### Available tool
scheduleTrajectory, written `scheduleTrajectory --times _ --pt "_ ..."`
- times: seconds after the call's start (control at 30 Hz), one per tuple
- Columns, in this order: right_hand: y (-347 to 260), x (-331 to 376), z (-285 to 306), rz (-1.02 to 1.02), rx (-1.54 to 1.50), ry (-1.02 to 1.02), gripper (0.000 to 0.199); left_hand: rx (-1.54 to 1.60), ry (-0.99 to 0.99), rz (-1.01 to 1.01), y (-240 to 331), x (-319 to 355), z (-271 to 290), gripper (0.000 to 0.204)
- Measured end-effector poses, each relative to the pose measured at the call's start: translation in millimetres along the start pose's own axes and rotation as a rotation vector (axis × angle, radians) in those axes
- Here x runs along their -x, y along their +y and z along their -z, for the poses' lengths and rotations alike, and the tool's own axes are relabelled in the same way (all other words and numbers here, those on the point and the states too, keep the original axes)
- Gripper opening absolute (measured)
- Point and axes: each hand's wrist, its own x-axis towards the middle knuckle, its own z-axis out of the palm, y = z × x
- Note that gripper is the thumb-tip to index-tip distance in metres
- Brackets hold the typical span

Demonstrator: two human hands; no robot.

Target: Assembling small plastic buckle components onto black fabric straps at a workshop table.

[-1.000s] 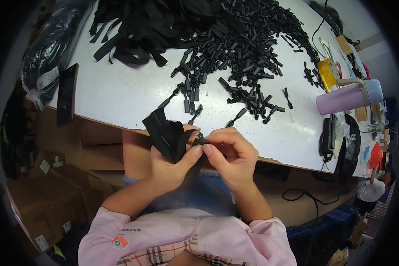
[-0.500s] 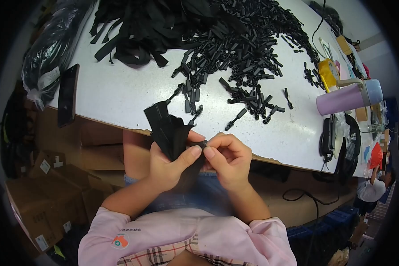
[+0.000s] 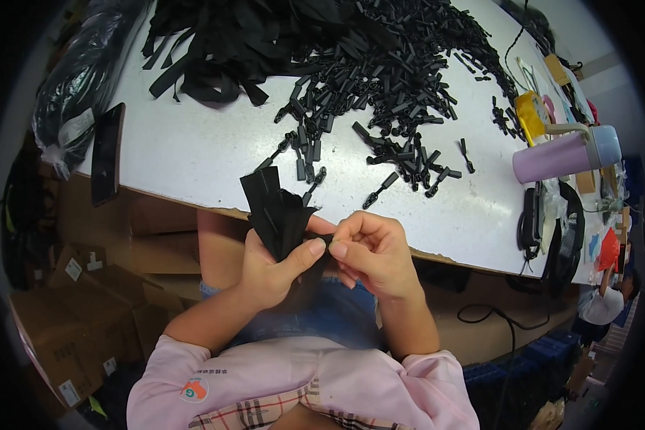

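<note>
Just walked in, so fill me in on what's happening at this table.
A person's left hand grips a folded bunch of black fabric tape, while the right hand pinches at its edge beside the left thumb. Both hands are at the near edge of a white table. Beyond them lie a heap of black zipper pulls and a pile of black strips.

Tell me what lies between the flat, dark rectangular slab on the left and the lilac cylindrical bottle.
In the head view, scattered small black zipper pulls lie between them on the smooth white tabletop.
</note>
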Motion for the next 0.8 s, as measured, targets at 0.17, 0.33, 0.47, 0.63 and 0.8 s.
scheduleTrajectory --times 0.17,0.33,0.47,0.63,0.8 --pt "7 2 -14 0.176 0.13 0.13 0.008 -0.024 0.042 -0.087 -11 1 6 0.02" --pt "21 3 -10 0.341 0.354 0.102 0.008 -0.104 0.103 -0.148 -9 2 2 0.019" --pt "17 6 -10 0.241 0.253 0.033 0.01 -0.123 0.047 -0.159 -3 3 4 0.019" --pt "17 7 -10 0.147 0.127 0.015 0.01 -0.225 0.044 -0.172 1 3 5 0.017" --pt "26 -1 -7 0.711 0.646 0.085 0.005 0.0 0.024 0.084 1 2 15 0.021"
